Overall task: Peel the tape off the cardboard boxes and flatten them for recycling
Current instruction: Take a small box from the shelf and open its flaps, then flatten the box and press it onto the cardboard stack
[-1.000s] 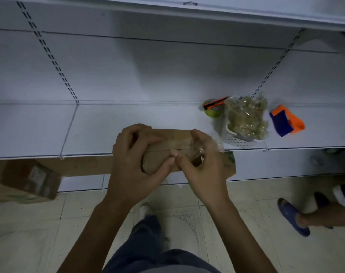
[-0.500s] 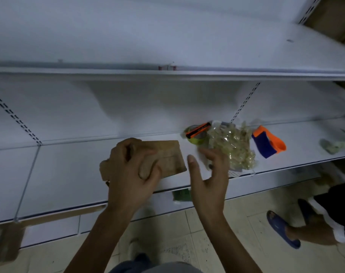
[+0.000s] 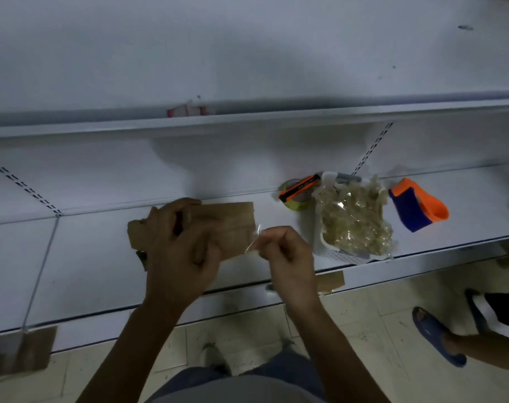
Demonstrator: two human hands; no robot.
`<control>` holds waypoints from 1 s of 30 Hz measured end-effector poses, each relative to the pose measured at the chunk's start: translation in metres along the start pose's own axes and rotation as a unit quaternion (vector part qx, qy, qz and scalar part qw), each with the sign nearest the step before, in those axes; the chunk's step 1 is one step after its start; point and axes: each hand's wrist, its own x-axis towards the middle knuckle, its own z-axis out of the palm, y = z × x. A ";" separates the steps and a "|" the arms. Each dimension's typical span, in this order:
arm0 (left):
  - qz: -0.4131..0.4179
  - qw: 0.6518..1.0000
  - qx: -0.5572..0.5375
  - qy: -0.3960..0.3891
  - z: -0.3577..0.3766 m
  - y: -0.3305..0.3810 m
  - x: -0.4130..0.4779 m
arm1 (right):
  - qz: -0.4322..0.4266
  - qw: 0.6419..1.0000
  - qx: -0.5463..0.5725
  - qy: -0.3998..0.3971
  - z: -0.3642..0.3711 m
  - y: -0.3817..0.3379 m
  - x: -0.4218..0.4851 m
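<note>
Left hand (image 3: 179, 251) gripped the flattened cardboard box (image 3: 230, 228) over the white shelf (image 3: 87, 257), fingers curled around its top edge. Right hand (image 3: 288, 257) pinched a clear strip of tape (image 3: 254, 241) at the box's right edge. A basket (image 3: 339, 255) of wadded tape sat just right.

Single head-worn wide-angle view, set above the person's own forearms, looking forward and steeply down. It faces a white metal store shelf (image 3: 87, 257) at close range. The left hand (image 3: 177, 251) and right hand (image 3: 288, 257) sit near, mid-frame. A beige tiled floor (image 3: 363, 330) runs along the bottom edge. The frame is tilted, with the shelf edge rising rightward.
</note>
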 end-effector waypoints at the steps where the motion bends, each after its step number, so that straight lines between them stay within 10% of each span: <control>1: -0.045 0.999 -0.018 0.017 0.000 0.001 0.001 | 0.058 0.996 0.066 0.018 -0.011 -0.003 0.008; 8: -0.360 0.874 -0.318 0.079 0.033 0.046 -0.004 | 0.313 0.875 0.369 0.029 -0.096 -0.007 0.042; 16: -0.533 0.718 -0.400 0.203 0.071 0.077 -0.051 | 0.283 0.910 0.303 -0.019 -0.155 -0.004 0.063; 19: -0.566 0.605 -0.454 0.328 0.054 0.083 -0.079 | 0.254 0.908 0.330 0.040 -0.208 -0.005 0.095; 23: -0.582 0.576 -0.439 0.370 0.037 0.097 -0.113 | 0.197 0.917 0.346 -0.004 -0.246 -0.002 0.130; 27: -0.606 0.552 -0.459 0.341 0.076 0.127 -0.115 | 0.187 0.959 0.211 -0.041 -0.228 0.011 0.128; 30: -0.633 0.558 -0.453 0.288 0.105 0.150 -0.108 | 0.040 0.979 -0.196 -0.030 -0.215 0.032 0.136</control>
